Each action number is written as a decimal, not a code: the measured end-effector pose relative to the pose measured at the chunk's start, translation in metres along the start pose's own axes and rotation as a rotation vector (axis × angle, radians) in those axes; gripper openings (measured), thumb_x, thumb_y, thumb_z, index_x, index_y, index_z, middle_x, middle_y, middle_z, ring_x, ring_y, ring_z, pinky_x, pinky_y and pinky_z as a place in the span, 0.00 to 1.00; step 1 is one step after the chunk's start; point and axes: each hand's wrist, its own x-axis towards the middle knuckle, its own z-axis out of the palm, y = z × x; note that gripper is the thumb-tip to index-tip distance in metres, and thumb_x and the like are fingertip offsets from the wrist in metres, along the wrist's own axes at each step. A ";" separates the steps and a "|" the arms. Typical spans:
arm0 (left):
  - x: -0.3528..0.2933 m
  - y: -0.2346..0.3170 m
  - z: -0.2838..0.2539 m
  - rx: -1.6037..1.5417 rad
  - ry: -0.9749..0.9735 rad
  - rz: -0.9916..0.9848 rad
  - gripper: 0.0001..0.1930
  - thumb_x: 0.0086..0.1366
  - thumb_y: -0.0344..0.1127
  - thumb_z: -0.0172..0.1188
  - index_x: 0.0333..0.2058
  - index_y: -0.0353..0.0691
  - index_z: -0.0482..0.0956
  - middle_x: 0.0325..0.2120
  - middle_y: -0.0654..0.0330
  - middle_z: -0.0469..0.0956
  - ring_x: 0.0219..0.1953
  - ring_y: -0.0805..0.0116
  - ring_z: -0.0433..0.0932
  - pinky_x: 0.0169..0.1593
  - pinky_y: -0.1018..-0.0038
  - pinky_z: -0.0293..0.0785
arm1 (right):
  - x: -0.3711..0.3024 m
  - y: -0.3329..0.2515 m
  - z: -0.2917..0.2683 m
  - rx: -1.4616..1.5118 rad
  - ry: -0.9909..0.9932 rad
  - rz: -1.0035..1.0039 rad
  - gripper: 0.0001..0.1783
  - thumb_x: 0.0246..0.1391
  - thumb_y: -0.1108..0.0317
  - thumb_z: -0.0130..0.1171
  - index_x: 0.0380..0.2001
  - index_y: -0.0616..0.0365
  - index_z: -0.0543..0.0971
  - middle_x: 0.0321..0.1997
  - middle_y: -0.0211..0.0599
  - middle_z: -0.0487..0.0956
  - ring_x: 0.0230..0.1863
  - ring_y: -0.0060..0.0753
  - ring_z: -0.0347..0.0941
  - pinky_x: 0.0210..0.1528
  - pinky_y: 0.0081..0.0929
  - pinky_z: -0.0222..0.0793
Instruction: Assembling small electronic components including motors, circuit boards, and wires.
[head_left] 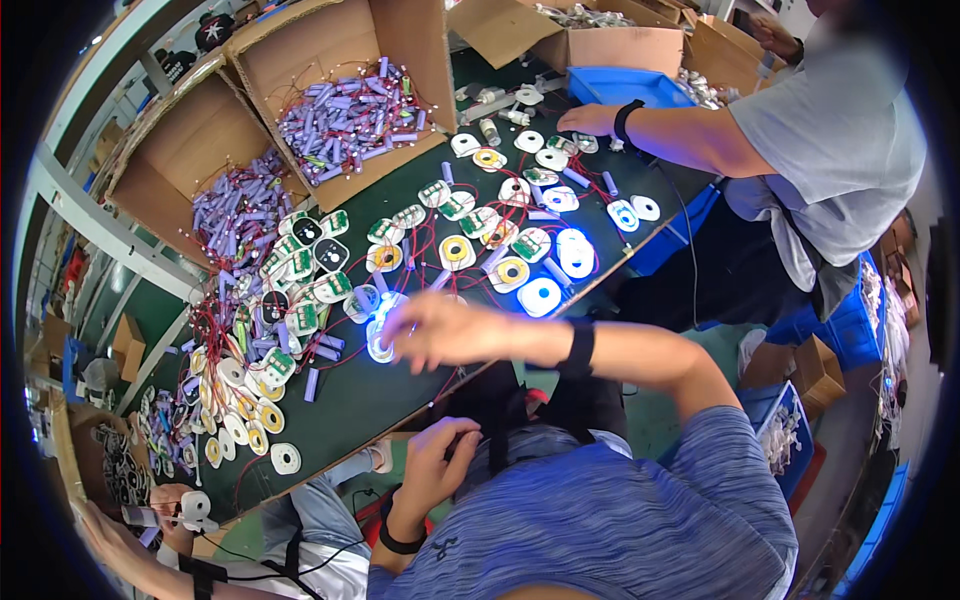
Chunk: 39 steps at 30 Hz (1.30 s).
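Note:
My right hand [445,332] reaches over the green table, its fingers smeared by motion. At its fingertips lies a round white disc [380,340] with glowing blue-white lights; I cannot tell whether the fingers grip it. Close to my body, beyond the table's near edge, my left hand [437,470] is loosely curled, thumb apart from the fingers, with nothing seen in it. Around the right hand lie white discs with yellow rings [457,252], green circuit boards [332,287] on white plates, purple cylindrical cells [312,384] and red wires. Another lit disc [540,296] glows to the right.
Two cardboard boxes [330,185] at the back left hold heaps of purple cells [350,115]. A co-worker's hand [590,120] rests at the far right by a blue bin [630,85]. At lower left, another person's hand [175,510] is near a white part [197,508].

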 end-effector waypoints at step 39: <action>0.068 -0.015 0.005 0.620 0.230 -0.023 0.29 0.55 0.39 0.56 0.53 0.33 0.61 0.54 0.41 0.59 0.58 0.44 0.54 0.59 0.56 0.46 | -0.022 -0.067 -0.103 0.231 0.558 -0.707 0.13 0.59 0.66 0.44 0.44 0.62 0.65 0.31 0.43 0.77 0.26 0.27 0.75 0.26 0.20 0.73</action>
